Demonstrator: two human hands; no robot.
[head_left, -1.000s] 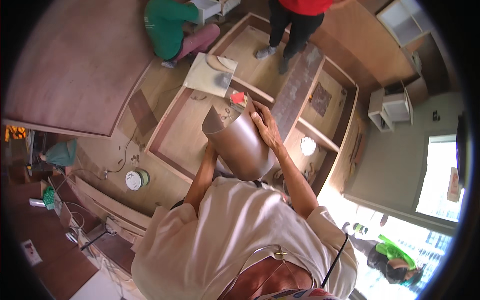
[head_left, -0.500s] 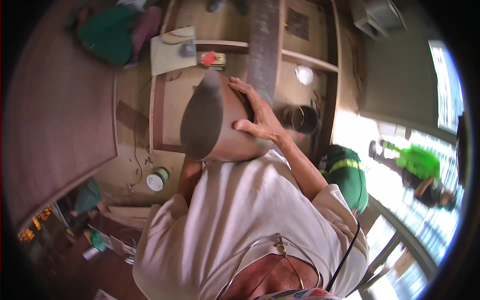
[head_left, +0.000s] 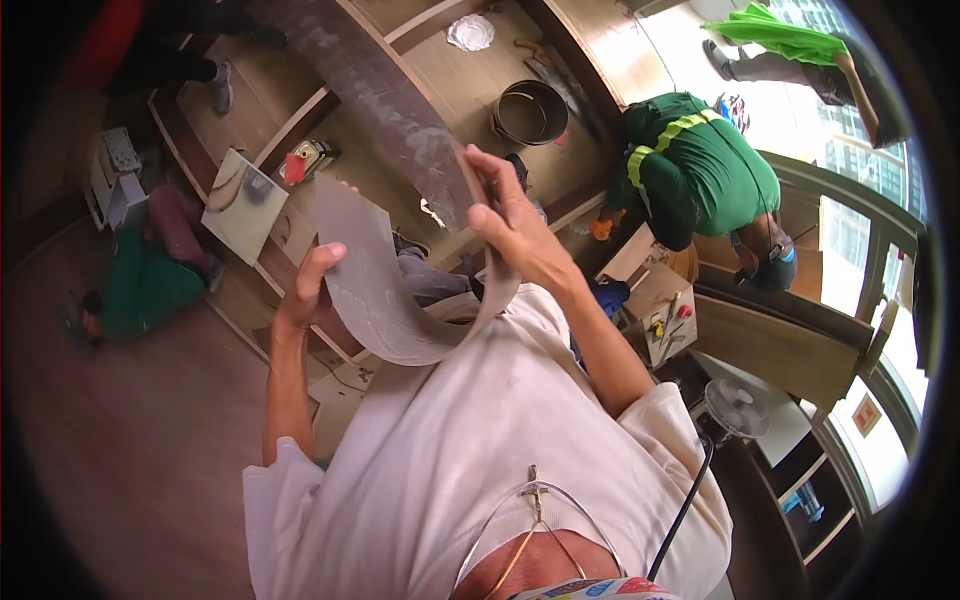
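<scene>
Fingers (head_left: 500, 215) above wooden cabinet frame (head_left: 420, 40), floor (head_left: 130, 440).

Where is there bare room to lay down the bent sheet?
The brown floor left of the left hand, below the person in green lying down, looks bare. Around the coiled strip and the crouching worker it is crowded.

A small red-and-orange square sign (head_left: 866, 413) leans on the right-hand shelving

Two hands bend a grey laminate sheet above a wooden cabinet frame

The left hand (head_left: 305, 290) grips the laminate sheet (head_left: 375, 285) at nine o'clock; the right hand (head_left: 515, 235) presses its three o'clock end, with a green-shirted worker (head_left: 700, 170) crouching at two o'clock.
</scene>
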